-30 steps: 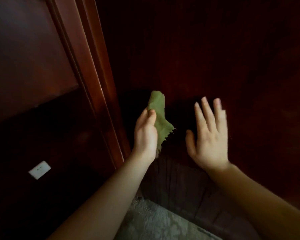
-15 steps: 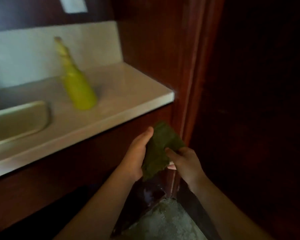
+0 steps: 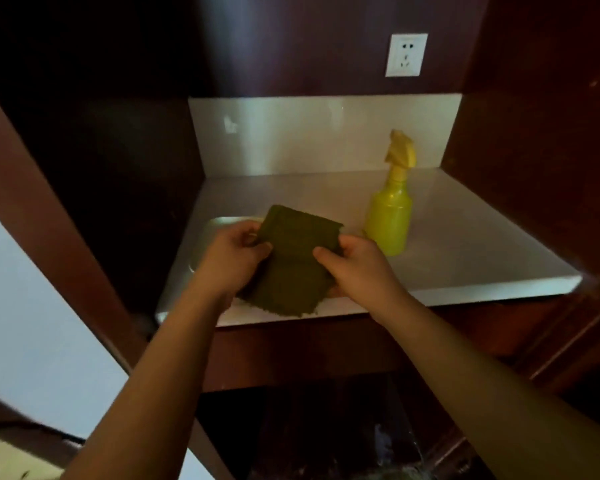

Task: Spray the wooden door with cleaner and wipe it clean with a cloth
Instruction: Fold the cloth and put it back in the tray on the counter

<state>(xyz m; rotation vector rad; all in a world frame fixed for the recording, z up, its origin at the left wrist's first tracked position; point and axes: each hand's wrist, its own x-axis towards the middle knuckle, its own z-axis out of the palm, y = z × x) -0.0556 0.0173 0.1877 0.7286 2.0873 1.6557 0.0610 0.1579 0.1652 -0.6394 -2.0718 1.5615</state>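
Observation:
A dark green cloth (image 3: 293,261), folded over, is held between both hands above the front of a pale countertop (image 3: 465,251). My left hand (image 3: 231,256) grips its left edge and my right hand (image 3: 352,268) pinches its right edge. A yellow-green spray bottle (image 3: 390,216) stands upright on the counter just right of my right hand, untouched. Dark red-brown wood (image 3: 541,98) at the right edge may be the door's frame; the door itself cannot be made out.
A recessed basin (image 3: 215,226) lies in the counter behind my left hand. A white wall socket (image 3: 406,55) sits above the pale backsplash (image 3: 326,133). Dark wooden cabinet panels (image 3: 94,150) enclose the counter on both sides. A dark opening lies below the counter.
My view swung from the door to the counter, bringing the bottle and socket into sight. The cloth, first in the left hand alone, is now held by both hands over the counter.

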